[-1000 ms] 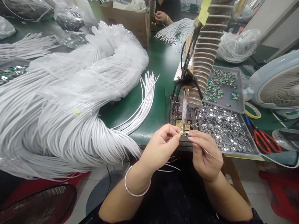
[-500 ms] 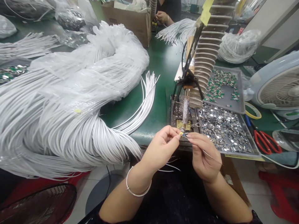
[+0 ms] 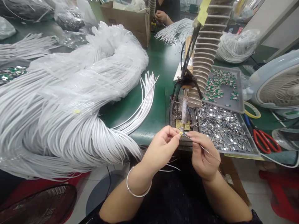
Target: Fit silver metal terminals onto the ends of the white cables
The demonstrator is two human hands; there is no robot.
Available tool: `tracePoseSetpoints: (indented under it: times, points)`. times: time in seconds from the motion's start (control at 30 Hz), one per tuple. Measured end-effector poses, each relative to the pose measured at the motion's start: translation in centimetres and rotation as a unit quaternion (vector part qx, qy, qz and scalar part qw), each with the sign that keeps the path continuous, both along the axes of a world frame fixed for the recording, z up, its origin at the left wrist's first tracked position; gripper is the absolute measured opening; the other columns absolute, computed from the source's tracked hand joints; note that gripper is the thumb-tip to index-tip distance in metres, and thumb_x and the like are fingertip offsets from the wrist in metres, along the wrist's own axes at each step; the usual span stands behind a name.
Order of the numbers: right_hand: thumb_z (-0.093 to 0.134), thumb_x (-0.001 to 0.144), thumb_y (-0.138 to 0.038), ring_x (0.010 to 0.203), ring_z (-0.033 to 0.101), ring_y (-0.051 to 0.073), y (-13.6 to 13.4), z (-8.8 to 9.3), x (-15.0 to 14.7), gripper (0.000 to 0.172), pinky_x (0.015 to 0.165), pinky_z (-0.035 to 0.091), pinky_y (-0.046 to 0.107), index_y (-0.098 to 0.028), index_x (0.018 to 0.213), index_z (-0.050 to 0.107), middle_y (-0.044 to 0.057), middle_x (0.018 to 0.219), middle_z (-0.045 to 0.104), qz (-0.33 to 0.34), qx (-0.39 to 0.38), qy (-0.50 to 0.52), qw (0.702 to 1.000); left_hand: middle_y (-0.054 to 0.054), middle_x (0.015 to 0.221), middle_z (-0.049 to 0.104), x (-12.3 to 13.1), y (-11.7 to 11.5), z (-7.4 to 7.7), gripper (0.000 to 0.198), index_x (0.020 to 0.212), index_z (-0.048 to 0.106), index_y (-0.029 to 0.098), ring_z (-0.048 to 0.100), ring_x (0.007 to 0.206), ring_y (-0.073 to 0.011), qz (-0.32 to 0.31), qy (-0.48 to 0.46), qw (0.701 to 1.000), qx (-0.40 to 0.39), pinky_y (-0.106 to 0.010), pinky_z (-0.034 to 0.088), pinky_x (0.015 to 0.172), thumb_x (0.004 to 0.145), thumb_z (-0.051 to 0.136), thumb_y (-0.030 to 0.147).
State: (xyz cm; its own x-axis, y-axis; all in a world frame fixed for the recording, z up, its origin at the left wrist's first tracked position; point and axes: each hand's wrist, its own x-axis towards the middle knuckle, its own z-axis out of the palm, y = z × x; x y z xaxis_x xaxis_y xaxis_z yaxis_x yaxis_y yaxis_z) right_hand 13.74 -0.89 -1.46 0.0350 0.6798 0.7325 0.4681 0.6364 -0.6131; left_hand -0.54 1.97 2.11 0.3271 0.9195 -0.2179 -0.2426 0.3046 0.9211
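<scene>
My left hand [image 3: 164, 143] is closed in a pinch at the table's front edge. Between thumb and forefinger is a small yellow-and-metal part [image 3: 181, 133], mostly hidden by the fingertips. Facing it, my right hand [image 3: 205, 152] is closed on a thin grey solder wire [image 3: 207, 151], which slants from near the part down across the fingers. Just above both sets of fingertips, a soldering iron [image 3: 184, 109] points downward in a black holder [image 3: 187, 79]. Its tip is close to the small part; I cannot tell whether they touch. A yellow sponge [image 3: 179, 124] lies behind the fingers.
Bundled white cables [image 3: 77, 133], partly wrapped in plastic, fill the left. Right are a tray of metal connectors [image 3: 221, 127], a tray of green-ended connectors [image 3: 225, 93], red-handled pliers [image 3: 266, 141] and a fan [image 3: 280, 84]. A ribbed hose [image 3: 207, 53] stands behind the iron. Another person's hand [image 3: 161, 17] is beyond.
My right fingertips have moved slightly left, closer to the part in my left hand. The solder wire shows more clearly across the right fingers. My left hand is nearly still.
</scene>
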Motion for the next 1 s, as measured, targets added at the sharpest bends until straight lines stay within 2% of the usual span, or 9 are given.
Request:
tracePoseSetpoints:
  times: [0.17,0.4,0.53,0.7,1.0]
  points:
    - [0.050,0.080,-0.001,0.091,0.064,0.018,0.3,0.3,0.0,0.030,0.081,0.055,0.037,-0.020,0.101,0.059,0.006,0.095,0.066,-0.001,0.005,-0.015,1.000,0.001,0.086,0.056,0.0,0.1,0.1,0.014,0.069,0.048,0.016,0.050,0.070,-0.0068,0.000,0.002,1.000,0.000,-0.020,0.041,0.064,0.080,0.055,0.021]
    - [0.051,0.080,-0.002,0.090,0.064,0.018,0.5,0.8,-0.1,0.027,0.080,0.055,0.037,-0.020,0.099,0.059,0.006,0.094,0.067,-0.010,0.016,-0.029,0.999,0.001,0.086,0.057,0.0,0.2,0.3,0.014,0.069,0.049,0.016,0.052,0.076,-0.0080,0.001,0.001,1.000,-0.008,-0.020,0.043,0.070,0.079,0.056,0.022]
    - [0.051,0.079,-0.001,0.092,0.064,0.018,0.4,0.9,-0.1,0.029,0.081,0.054,0.038,-0.019,0.100,0.060,0.007,0.095,0.067,-0.007,0.015,-0.028,0.999,0.002,0.081,0.057,-0.1,0.3,0.7,0.016,0.069,0.049,0.017,0.049,0.067,-0.0073,-0.002,0.008,1.000,-0.019,-0.020,0.041,0.063,0.079,0.058,0.026]
    - [0.051,0.079,-0.001,0.092,0.064,0.018,0.3,1.2,-0.1,0.029,0.081,0.055,0.037,-0.020,0.100,0.060,0.007,0.095,0.066,-0.007,0.021,-0.032,0.999,0.004,0.073,0.052,-0.1,0.2,0.7,0.016,0.072,0.050,0.016,0.039,0.055,-0.0045,-0.013,0.016,1.000,-0.017,-0.018,0.036,0.056,0.080,0.057,0.028]
    - [0.051,0.082,-0.006,0.090,0.065,0.019,0.4,1.2,-0.1,0.025,0.078,0.057,0.039,-0.021,0.099,0.060,0.006,0.094,0.067,-0.019,0.019,-0.042,0.999,0.003,0.070,0.052,-0.4,0.2,0.5,0.017,0.075,0.053,0.016,0.041,0.059,-0.0069,-0.016,0.018,0.999,-0.022,-0.020,0.036,0.057,0.079,0.059,0.031]
